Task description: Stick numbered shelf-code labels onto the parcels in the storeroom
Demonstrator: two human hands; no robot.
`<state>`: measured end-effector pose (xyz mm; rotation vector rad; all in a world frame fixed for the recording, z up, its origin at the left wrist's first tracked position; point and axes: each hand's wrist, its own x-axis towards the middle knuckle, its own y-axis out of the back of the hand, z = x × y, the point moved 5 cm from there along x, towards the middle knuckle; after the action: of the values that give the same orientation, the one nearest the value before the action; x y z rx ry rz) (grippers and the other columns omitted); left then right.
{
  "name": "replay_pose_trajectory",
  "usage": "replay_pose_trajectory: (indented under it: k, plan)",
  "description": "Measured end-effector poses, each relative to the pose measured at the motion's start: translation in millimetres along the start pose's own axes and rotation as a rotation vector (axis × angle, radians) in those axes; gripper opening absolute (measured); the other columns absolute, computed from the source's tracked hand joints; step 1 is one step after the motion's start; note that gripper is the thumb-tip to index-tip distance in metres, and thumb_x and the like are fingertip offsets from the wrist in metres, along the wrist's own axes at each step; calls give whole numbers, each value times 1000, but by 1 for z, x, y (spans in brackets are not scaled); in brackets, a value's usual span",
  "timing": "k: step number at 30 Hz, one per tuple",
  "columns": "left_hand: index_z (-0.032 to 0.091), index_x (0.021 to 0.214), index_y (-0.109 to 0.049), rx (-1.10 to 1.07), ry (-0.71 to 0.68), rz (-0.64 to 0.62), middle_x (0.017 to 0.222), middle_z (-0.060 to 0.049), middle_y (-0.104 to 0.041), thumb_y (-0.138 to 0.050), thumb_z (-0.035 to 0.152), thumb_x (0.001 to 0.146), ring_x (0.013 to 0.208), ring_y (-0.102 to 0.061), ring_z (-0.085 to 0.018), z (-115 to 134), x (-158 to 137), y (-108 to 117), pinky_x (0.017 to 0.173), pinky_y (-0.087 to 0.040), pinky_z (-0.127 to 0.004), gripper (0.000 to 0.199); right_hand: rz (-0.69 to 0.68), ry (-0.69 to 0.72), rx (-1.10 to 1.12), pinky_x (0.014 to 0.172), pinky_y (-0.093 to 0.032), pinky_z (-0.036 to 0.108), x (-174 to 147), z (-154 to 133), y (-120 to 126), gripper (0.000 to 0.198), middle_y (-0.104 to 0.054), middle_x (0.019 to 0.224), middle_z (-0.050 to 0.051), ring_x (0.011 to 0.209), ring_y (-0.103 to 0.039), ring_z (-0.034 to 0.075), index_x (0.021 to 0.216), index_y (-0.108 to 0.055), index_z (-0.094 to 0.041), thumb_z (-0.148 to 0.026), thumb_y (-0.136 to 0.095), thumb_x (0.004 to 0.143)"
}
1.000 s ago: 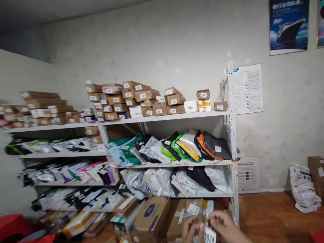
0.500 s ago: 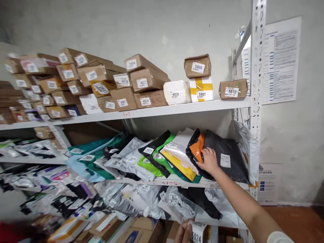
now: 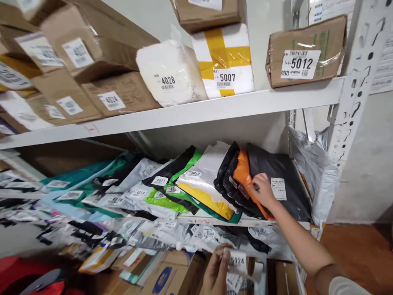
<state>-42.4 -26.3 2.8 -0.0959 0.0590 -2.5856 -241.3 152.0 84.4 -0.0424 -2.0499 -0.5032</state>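
Head view: her right hand (image 3: 263, 189) parts the orange mailer (image 3: 244, 176) from the black mailer (image 3: 285, 184) on the middle shelf (image 3: 215, 219), fingers pressed flat. Left hand (image 3: 216, 272) pinches the 5024 parcel (image 3: 238, 266) low and near. Slotting it in needs a wider gap.

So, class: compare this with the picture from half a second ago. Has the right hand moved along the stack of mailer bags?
Yes. The right hand has shifted right, from the orange bag toward the white label on the black bag.
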Motion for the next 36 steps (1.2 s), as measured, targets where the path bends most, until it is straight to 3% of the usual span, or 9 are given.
replay_pose_trajectory:
  k: [3,8,11,14,17,22,28,33,36]
  plan:
    - [20,72,-71,87,-202,-58,85,-7,-71,-70,67,70,85,-66,-23,34,26,-19,78,-53,-28,48,-205,37,-44,85,-43,40,-5,-11,-8,24,-60,82,4,87,-51,24,73,-61,-22,-37,-72,89]
    - [20,78,-66,167,-654,-179,88,-6,-68,-56,43,92,86,-66,-18,92,54,-73,79,-54,-28,28,-25,-54,-145,92,-44,48,-13,-2,15,14,-60,77,5,81,-52,24,81,-66,-22,-26,-61,93]
    - [19,84,-65,336,-855,-247,88,-6,-67,-50,33,96,84,-66,-18,105,71,-103,76,-55,-29,23,-35,-4,-142,106,-37,57,-16,-7,21,29,-66,90,6,97,-56,26,106,-67,-22,-11,-44,92]
    - [18,87,-64,466,-969,-171,87,-8,-67,-48,29,97,83,-67,-19,101,89,-109,76,-56,-31,22,-136,40,56,107,-41,51,-18,-21,13,37,-69,100,5,99,-61,21,116,-64,-23,-8,-39,92]
    - [17,88,-63,508,-1016,-154,86,-8,-67,-47,27,98,80,-67,-18,92,98,-102,73,-57,-29,22,-135,-12,169,91,-52,42,-17,-29,1,27,-70,102,7,89,-64,20,121,-63,-21,-24,-52,97]
    - [18,95,-65,513,-1043,-266,91,-8,-68,-43,25,99,85,-68,-18,89,103,-92,76,-58,-29,24,35,-15,221,79,-53,37,-13,-34,-9,26,-73,93,8,87,-67,21,103,-75,-23,-41,-58,99]
    - [19,99,-64,550,-1034,-296,108,-11,-66,-42,27,99,102,-66,-21,87,108,-83,87,-56,-35,23,106,-287,440,59,-49,28,-9,-24,-23,37,-67,71,2,62,-61,16,77,-71,-21,-53,-62,92]
    - [21,83,-58,478,-986,-102,104,-9,-64,-44,28,98,100,-62,-21,81,93,-55,85,-51,-32,22,446,-694,556,33,-26,23,-8,0,-35,48,-46,51,-7,33,-39,11,77,-53,-22,-69,-51,89]
    - [23,74,-52,396,-879,-53,91,-6,-63,-43,31,98,86,-61,-19,72,85,-37,75,-49,-29,27,681,-567,256,45,-40,26,-7,-9,-25,42,-52,60,-2,49,-51,15,80,-54,-22,-59,-45,97]
